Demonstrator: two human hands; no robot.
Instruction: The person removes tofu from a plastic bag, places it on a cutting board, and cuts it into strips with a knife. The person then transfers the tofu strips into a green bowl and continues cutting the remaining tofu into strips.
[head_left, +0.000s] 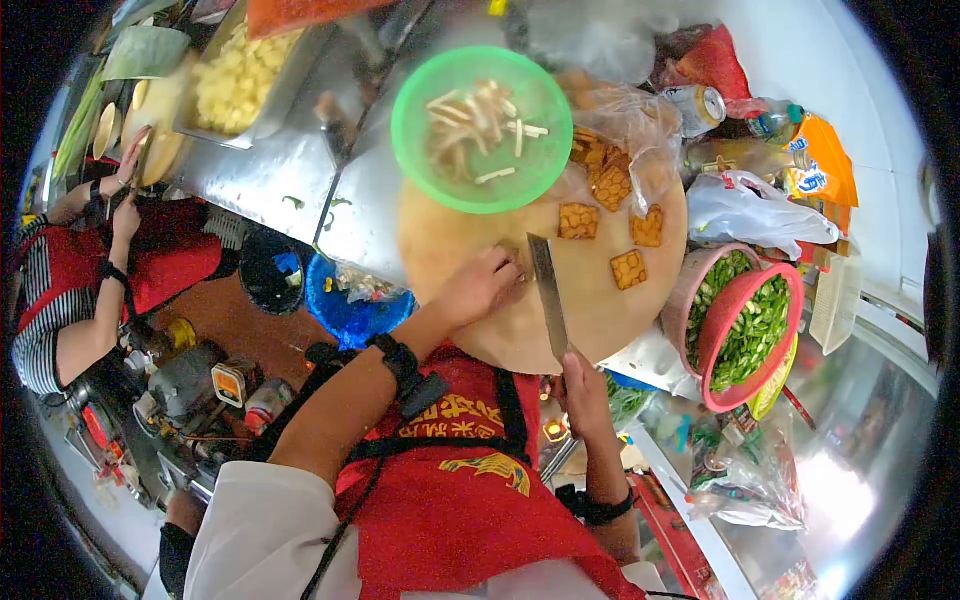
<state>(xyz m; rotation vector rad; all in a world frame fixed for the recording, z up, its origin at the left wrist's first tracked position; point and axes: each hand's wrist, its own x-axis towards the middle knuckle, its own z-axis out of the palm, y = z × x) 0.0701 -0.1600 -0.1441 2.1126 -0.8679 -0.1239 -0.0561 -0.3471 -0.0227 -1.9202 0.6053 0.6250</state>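
Observation:
My right hand grips the handle of a cleaver, whose blade stands over the round wooden board. Just left of the blade, my left hand rests on the board with its fingers curled together; what is under the fingertips is too hidden to name. Browned, scored square pieces lie on the board right of the blade, with more by a clear plastic bag. A green translucent bowl with pale strips in it overlaps the board's far edge.
Pink and red baskets of chopped green vegetables adjoin the board's right side. Behind them are a white bag, a can and bottles. At the left, another person works near a metal tray of pale cubes. A blue-lined bin stands below.

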